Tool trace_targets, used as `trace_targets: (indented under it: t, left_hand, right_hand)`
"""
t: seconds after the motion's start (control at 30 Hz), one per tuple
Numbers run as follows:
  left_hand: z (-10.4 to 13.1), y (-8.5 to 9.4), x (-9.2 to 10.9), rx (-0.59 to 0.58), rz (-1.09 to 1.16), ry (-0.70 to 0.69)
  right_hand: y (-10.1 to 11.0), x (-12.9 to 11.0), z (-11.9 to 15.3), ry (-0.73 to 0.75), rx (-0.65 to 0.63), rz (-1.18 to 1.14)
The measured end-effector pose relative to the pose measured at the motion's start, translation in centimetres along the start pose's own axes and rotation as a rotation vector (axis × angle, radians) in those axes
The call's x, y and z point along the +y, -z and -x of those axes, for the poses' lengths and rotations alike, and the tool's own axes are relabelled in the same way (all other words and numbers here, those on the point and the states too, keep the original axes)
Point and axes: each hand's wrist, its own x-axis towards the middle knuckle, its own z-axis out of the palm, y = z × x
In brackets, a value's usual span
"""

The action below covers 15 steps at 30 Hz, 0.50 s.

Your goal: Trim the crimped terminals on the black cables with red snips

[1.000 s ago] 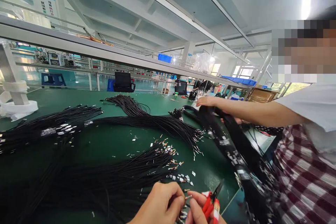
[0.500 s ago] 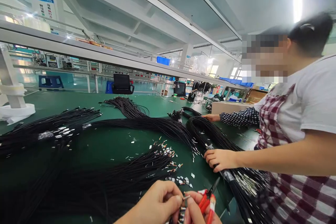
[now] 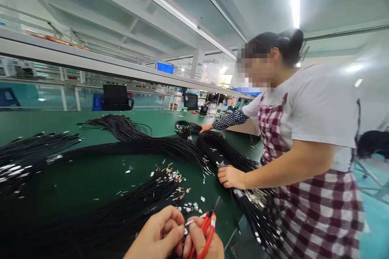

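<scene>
Since the earlier views, the co-worker's looped bundle [image 3: 231, 147] has come down from being swung through the air and lies on the table [image 3: 100, 174], with the co-worker's bare-armed hand [image 3: 232, 177] on it and the other hand [image 3: 206, 128], below a dotted sleeve [image 3: 229, 120], near the loop's far end. Everything has slid left in view as the camera turned right.

Head view: the left hand [image 3: 161, 232] pinches a cable end [image 3: 189, 223] between thumb and fingers, while the right hand [image 3: 206, 236] grasps red-handled cutters [image 3: 209, 247] and brings its fingertips to the same end. Whether the cutters' blades are parted, I cannot tell. Just beyond the hands, the near bundle [image 3: 133, 200] lies on the table, its ends fanned out with copper-coloured tips and white bits among them; white scraps [image 3: 190, 207] are scattered beside it.

As I judge it, the work is partway: the scraps suggest some ends have been dealt with, and one is being handled now. How many are finished or left cannot be told, since the ends overlap and the hands hide others. Further off, the long bundle [image 3: 152, 144] and the upper bundle [image 3: 117, 125] lie untouched.
</scene>
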Motion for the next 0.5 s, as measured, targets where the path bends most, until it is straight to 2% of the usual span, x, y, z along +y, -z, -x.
trace_targets:
  t: [0.07, 0.17, 0.23, 0.33, 0.5]
  left_hand:
    - [0.0, 0.3, 0.2, 0.024, -0.048, -0.006]
    - [0.1, 0.8, 0.6, 0.076, -0.105, -0.03]
    - [0.3, 1.1, 0.8, 0.096, -0.133, -0.04]
    - [0.7, 1.1, 1.1, 0.128, -0.178, -0.046]
    - [1.1, 0.7, 1.6, 0.154, -0.161, -0.044]
  right_hand:
    - [2.8, -2.5, -2.9, -0.081, -0.087, -0.016]
    - [8.6, -7.4, -8.8, -0.186, -0.173, -0.066]
    - [12.1, -9.6, -12.5, -0.281, -0.251, -0.104]
    - [15.1, -9.8, -15.5, -0.374, -0.368, -0.187]
    - [16.4, -7.3, -16.6, -0.452, -0.517, -0.315]
